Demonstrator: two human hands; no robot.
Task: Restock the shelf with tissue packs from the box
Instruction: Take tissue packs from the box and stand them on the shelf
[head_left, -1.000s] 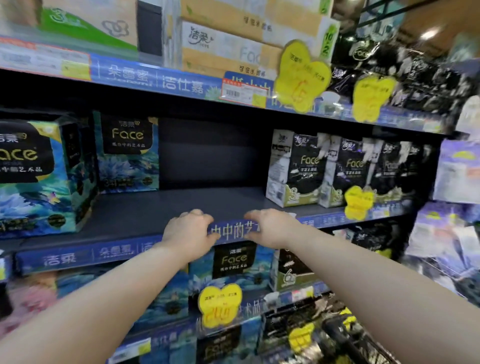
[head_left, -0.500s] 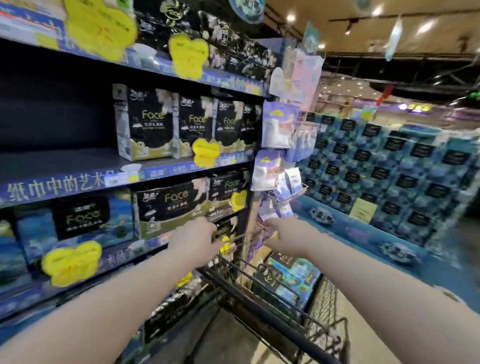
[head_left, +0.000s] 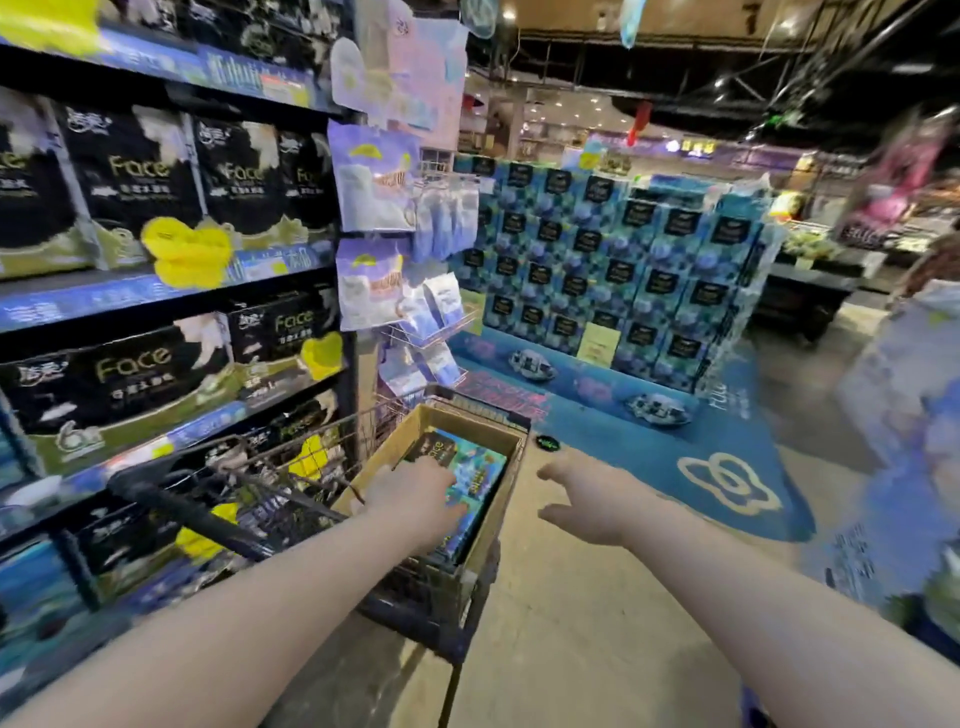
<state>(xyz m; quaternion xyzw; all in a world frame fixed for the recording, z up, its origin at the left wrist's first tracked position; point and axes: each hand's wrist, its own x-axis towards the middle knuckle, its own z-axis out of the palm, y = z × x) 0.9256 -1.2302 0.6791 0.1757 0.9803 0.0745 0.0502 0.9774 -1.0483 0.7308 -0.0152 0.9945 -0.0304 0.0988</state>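
Note:
A brown cardboard box (head_left: 498, 504) sits in a wire shopping cart (head_left: 234, 514) beside the shelf. Inside it lies a blue tissue pack (head_left: 478, 473) with a black Face label. My left hand (head_left: 415, 504) reaches into the box and rests on the pack's near end; whether the fingers grip it cannot be told. My right hand (head_left: 587, 499) hovers just right of the box, fingers spread, holding nothing. The shelf (head_left: 156, 296) on the left carries black Face tissue packs (head_left: 130, 171).
Hanging purple pouches (head_left: 374, 182) and a wire rack (head_left: 431, 332) stick out at the shelf's end. A large stack of blue tissue boxes (head_left: 613, 265) stands ahead on a blue floor mat (head_left: 649, 441). A blurred person (head_left: 924, 364) stands at the far right.
My view has swung right and down, from the empty shelf space to the cart. Both hands left the shelf edge and dropped toward the box; the left one is now inside it.

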